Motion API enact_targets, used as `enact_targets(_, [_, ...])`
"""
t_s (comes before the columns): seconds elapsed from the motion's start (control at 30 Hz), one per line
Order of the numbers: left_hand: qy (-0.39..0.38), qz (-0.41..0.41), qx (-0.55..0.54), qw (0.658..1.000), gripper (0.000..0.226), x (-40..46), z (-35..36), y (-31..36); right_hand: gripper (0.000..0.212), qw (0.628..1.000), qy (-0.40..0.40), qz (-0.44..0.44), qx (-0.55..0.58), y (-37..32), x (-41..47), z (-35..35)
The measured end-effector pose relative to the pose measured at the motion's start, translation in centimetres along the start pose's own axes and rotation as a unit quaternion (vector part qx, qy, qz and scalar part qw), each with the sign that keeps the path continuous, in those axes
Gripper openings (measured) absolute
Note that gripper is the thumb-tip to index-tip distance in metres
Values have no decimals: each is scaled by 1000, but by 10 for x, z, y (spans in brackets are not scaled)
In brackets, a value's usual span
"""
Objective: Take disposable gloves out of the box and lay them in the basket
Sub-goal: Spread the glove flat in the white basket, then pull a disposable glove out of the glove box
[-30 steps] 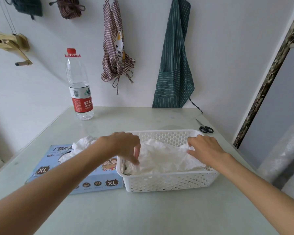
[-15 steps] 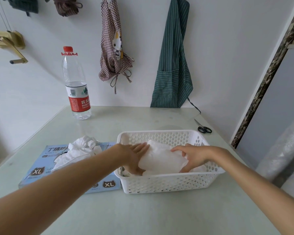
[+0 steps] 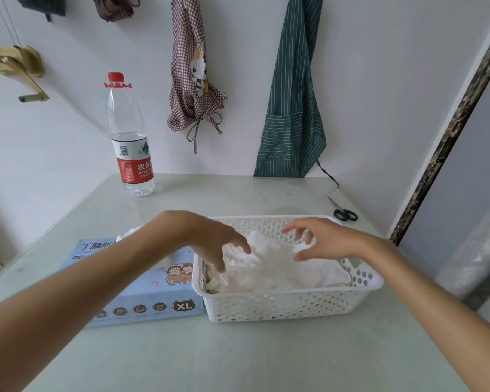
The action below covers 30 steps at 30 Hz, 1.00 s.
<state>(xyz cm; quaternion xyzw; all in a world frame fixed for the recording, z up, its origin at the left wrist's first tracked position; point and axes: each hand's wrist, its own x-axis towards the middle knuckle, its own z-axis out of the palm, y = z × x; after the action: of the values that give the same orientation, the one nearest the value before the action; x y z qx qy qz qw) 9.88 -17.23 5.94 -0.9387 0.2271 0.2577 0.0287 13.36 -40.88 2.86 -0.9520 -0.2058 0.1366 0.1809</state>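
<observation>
White crumpled disposable gloves (image 3: pixel 269 267) lie heaped in the white perforated plastic basket (image 3: pixel 289 304), my left hand (image 3: pixel 210 239) and right hand (image 3: pixel 323 239) hovering apart, loose-fingered and empty, so I'd flatten the pile gently before reaching for the blue cardboard glove box (image 3: pixel 142 290) alongside.

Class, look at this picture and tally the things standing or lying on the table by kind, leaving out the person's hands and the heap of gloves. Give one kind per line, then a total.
Basket: 1
Glove box: 1
Water bottle: 1
Scissors: 1
Total: 4
</observation>
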Motion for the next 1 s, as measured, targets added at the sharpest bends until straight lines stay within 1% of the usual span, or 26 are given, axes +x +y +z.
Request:
enact_targets(0.07, [-10, 33, -27, 999, 51, -6, 2, 0, 42, 1000, 7, -23, 17, -15, 12, 9])
enact_targets(0.13, [-30, 41, -15, 999, 51, -4, 14, 4, 44, 999, -24, -24, -7, -25, 25, 23])
enact_targets(0.2, [-45, 42, -1, 998, 54, 2, 28, 8, 50, 998, -57, -16, -32, -31, 35, 34])
enact_targets(0.23, [-43, 40, 3, 998, 57, 3, 33, 8, 51, 998, -60, -12, -32, -33, 36, 37])
enact_targets(0.3, [-16, 34, -13, 999, 56, 0, 35, 3, 47, 1000, -20, -11, -8, -35, 37, 37])
enact_targets(0.4, [41, 41, -40, 998, 49, -2, 32, -4, 38, 995, 86, -17, 48, -31, 35, 33])
enact_targets(0.43, [50, 44, -40, 997, 48, -5, 33, -6, 38, 995, 90, -18, 48, -32, 35, 34])
enact_targets(0.53, [86, 56, -65, 993, 43, -15, 39, -7, 45, 1000, 15, -9, 6, -37, 38, 48])
enact_targets(0.57, [111, 60, -86, 988, 41, -20, 39, -10, 46, 1000, 8, 1, 2, -37, 39, 50])
enact_targets(0.6, [141, 58, -112, 982, 39, -27, 38, -17, 46, 1000, 18, 9, 2, -37, 38, 49])
enact_targets(0.7, [248, 18, -186, 950, 36, -52, 38, -56, 40, 994, 108, 6, -34, -51, 33, 37])
enact_targets(0.77, [299, -49, -218, 928, 34, -69, 46, -89, 36, 985, 165, -23, -53, -75, 31, 33])
enact_targets(0.8, [315, -86, -225, 918, 31, -75, 52, -103, 34, 982, 177, -45, -52, -90, 31, 34])
enact_targets(0.87, [322, -142, -222, 909, 27, -84, 66, -122, 30, 979, 177, -98, -40, -125, 36, 41])
enact_targets(0.9, [312, -158, -217, 911, 31, -86, 73, -126, 27, 976, 174, -124, -34, -141, 38, 47])
enact_targets(0.97, [304, -177, -225, 909, 48, -89, 85, -129, 21, 970, 166, -176, -24, -171, 43, 61])
enact_targets(1.0, [305, -176, -247, 903, 60, -91, 89, -130, 25, 967, 155, -199, -24, -182, 45, 67])
